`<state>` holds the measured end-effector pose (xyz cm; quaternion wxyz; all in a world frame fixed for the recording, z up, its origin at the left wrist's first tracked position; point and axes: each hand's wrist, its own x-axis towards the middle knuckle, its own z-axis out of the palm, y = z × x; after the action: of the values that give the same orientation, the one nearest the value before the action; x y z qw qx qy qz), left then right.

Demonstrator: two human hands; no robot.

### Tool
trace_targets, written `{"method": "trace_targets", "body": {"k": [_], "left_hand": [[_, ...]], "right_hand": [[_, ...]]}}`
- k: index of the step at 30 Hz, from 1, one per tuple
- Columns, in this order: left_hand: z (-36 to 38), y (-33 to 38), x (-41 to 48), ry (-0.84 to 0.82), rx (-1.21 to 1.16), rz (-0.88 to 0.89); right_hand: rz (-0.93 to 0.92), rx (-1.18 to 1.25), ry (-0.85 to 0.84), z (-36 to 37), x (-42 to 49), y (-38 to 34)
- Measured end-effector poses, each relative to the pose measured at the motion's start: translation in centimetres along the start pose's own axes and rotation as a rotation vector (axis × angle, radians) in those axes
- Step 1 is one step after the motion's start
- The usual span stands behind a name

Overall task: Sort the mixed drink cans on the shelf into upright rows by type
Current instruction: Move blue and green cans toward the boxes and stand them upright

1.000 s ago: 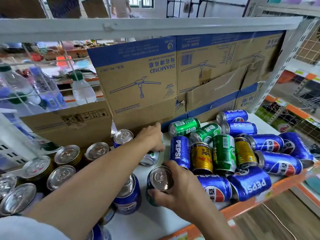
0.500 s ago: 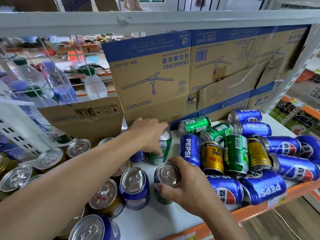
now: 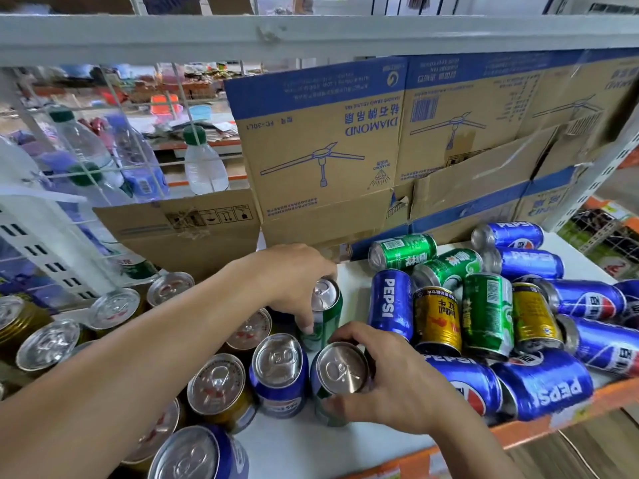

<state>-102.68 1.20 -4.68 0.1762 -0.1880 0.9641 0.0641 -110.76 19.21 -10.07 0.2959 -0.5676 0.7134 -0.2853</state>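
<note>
My left hand (image 3: 294, 281) grips an upright green can (image 3: 326, 312) near the middle of the white shelf (image 3: 345, 447). Just in front of it, my right hand (image 3: 390, 378) wraps a second upright green can (image 3: 340, 369), fingers around its side. Left of these stand an upright blue Pepsi can (image 3: 280, 368) and several gold-sided upright cans (image 3: 218, 385). To the right lies a jumbled pile on its side: blue Pepsi cans (image 3: 543, 385), green cans (image 3: 487, 312) and yellow cans (image 3: 437, 319).
Cardboard boxes (image 3: 321, 157) line the back of the shelf. A white wire divider with water bottles (image 3: 204, 160) behind it closes the left side. The shelf's orange front edge (image 3: 518, 433) runs low right. A grey beam (image 3: 311, 32) crosses overhead.
My left hand has brought a green can from the back and stood it upright behind the one in my right hand. The right hand kept its hold. The view shifted left and closer.
</note>
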Motion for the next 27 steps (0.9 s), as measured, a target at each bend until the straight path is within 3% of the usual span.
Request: {"method": "trace_targets", "body": {"k": [5, 10, 12, 17, 21, 27], "left_hand": [[0.2, -0.4, 0.3, -0.029, -0.122, -0.006], [0.0, -0.1, 0.8, -0.076, -0.166, -0.009], [0.0, 0.6, 1.2, -0.081, -0.174, -0.011], [0.2, 3.2, 3.4, -0.037, -0.166, 0.026], [1.1, 6.1, 5.6, -0.043, -0.097, 0.110], [2.5, 9.1, 7.8, -0.103, 0.075, 0.082]], "right_hand": [[-0.016, -0.042, -0.059, -0.2, -0.3, -0.2], [0.004, 0.078, -0.084, -1.0, -0.7, 0.4], [0.050, 0.134, -0.017, -1.8, -1.0, 1.1], [0.171, -0.083, 0.201, -4.6, -1.7, 4.4], [0.273, -0.268, 0.091, -5.2, -2.3, 5.4], [0.208, -0.641, -0.173, -4.5, -3.1, 5.1]]}}
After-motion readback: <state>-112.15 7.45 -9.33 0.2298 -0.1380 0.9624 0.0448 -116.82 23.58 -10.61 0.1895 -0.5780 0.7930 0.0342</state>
